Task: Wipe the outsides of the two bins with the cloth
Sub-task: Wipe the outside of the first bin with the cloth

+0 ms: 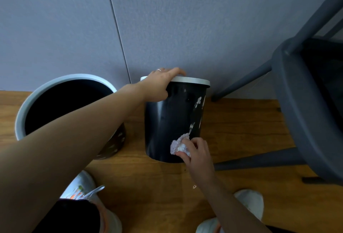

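While fingers grip rim and cloth [179,146], a chair [306,106] crowds the right bin [172,114].

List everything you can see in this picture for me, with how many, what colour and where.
bin being wiped: one, black with a white rim and white marks, centre, against the wall
other bin: one, pale rim, dark inside, to its left
cloth: one, white, bunched against the lower side of the bin being wiped
chair: one, dark grey, right
floor: wood brown
wall: grey-blue panels, behind
shoes: two, white, bottom edge
left hand: grips the rim of the bin being wiped
right hand: fingers hold the cloth
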The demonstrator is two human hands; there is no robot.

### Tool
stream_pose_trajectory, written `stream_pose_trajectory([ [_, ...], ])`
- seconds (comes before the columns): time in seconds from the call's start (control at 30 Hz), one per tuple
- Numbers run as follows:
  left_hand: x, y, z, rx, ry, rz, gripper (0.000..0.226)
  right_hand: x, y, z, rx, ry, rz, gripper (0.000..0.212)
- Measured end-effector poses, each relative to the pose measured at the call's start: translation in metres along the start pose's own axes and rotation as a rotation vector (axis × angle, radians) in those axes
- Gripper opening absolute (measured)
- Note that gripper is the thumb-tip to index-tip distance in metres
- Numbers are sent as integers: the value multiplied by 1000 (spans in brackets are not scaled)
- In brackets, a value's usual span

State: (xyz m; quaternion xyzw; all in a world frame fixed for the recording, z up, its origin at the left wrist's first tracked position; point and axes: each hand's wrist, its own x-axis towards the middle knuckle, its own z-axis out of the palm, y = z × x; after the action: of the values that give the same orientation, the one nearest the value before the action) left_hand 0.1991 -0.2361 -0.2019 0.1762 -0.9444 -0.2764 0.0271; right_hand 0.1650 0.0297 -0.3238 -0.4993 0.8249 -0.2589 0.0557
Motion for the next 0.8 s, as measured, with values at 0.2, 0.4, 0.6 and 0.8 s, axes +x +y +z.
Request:
stream_pose_trajectory([
  [0.2,1,1,3,44,-52,-95,69,-1,0,-6,39,-9,-34,25],
  [0.4,-6,-14,-3,-41,-29,-173,62,-6,4,-9,-59,-50,-213,30],
  [0.6,-7,-19,-7,-63,-16,-176,59,-5,-2,-6,-75,-74,-249,31],
  [0.8,-5,-15,-2,-52,-24,-183,61,-4,-10,-6,-92,-97,-293,29],
])
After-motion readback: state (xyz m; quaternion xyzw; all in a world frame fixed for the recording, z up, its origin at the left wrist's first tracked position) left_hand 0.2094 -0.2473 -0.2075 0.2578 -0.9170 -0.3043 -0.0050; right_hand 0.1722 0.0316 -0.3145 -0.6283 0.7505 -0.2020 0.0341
